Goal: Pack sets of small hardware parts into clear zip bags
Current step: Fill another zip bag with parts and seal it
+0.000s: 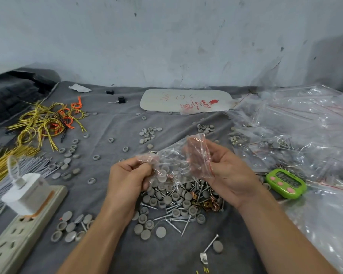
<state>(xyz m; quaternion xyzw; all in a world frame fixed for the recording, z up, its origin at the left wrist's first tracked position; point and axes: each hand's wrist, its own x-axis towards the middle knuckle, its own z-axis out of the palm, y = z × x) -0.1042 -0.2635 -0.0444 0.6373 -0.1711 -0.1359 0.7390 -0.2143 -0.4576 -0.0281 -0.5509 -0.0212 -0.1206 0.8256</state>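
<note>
While a clear zip bag is held just above the desk, its lower end is gripped by the left hand, fingers curled tight on the plastic, and its red-striped mouth is pinched by the right hand, fingers seen through the film. Grey caps are seen inside the bag. Directly beneath, a pile of caps, screws and copper clips is spread. A green timer is set near the right hand

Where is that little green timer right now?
In the head view, the green timer lies at right, just outside the right hand, against the pile of clear bags.
</note>
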